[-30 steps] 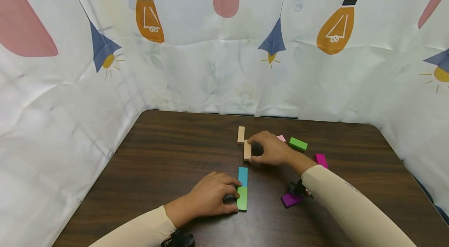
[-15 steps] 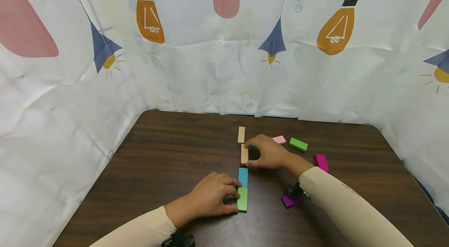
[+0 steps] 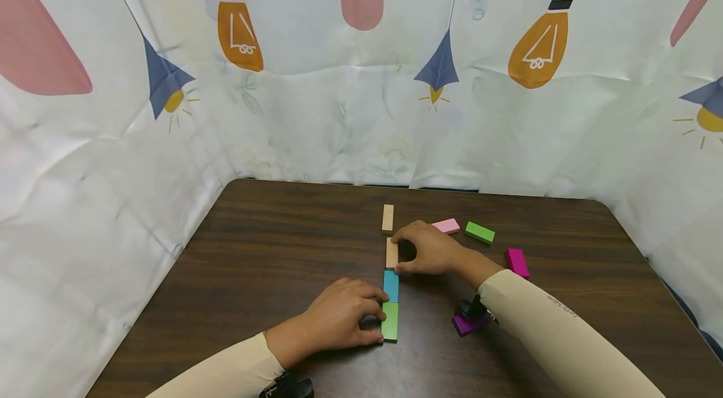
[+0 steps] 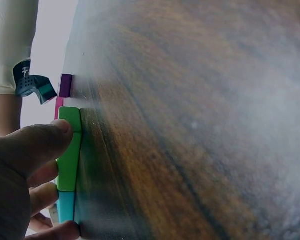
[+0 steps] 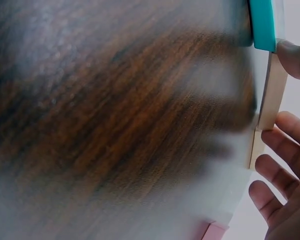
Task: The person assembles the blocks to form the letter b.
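The right hand (image 3: 429,250) of the person has its grip on a wooden block (image 3: 392,252): the thumb is at its near end and the index finger is at its far end. This block is on the dark desk (image 3: 294,235), right at the far end of a blue block (image 3: 391,285); whether the two touch, I cannot tell, because the thumb covers part of the place. The blue block meets a light green block (image 3: 390,322) end to end. The left hand (image 3: 341,313) grasps nothing; its spread fingers and thumb rest against the left side of these two blocks. A second wooden block (image 3: 388,218) lies beyond the held one, a little more to the left, with a small gap between.

To the right of the row are a pink block (image 3: 446,226), a darker green block (image 3: 480,233), a magenta block (image 3: 518,263) and a purple block (image 3: 460,326), which the right wrist camera (image 3: 470,308) partly hides.
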A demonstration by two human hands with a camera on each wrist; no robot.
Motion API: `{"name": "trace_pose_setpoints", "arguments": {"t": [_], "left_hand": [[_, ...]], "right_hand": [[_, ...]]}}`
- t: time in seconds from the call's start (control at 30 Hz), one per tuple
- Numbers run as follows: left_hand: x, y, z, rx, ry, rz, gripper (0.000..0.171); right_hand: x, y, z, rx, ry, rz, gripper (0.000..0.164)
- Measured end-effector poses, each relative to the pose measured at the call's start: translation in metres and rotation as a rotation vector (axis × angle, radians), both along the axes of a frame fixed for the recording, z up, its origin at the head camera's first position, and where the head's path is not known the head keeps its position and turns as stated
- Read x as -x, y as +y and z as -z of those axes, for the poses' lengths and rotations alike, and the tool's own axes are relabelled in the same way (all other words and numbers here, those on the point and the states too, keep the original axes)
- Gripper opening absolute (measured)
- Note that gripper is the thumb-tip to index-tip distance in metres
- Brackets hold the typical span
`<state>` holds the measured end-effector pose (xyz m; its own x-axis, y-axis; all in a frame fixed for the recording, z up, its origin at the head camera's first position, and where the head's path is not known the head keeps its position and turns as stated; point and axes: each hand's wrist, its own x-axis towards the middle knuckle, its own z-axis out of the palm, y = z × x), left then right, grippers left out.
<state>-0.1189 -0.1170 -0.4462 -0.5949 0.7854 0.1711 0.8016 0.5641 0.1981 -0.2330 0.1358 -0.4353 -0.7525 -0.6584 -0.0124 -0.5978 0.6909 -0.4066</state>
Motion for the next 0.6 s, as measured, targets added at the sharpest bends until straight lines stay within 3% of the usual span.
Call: {"name": "trace_pose_setpoints", "arguments": {"t": [0.6], "left_hand": [[0.0001, -0.0002, 0.0011, -0.001, -0.005, -0.005, 0.026]], "right_hand": [[-0.0021, -0.0014, -0.0032, -0.043, -0.019, -0.01, 0.055]]}}
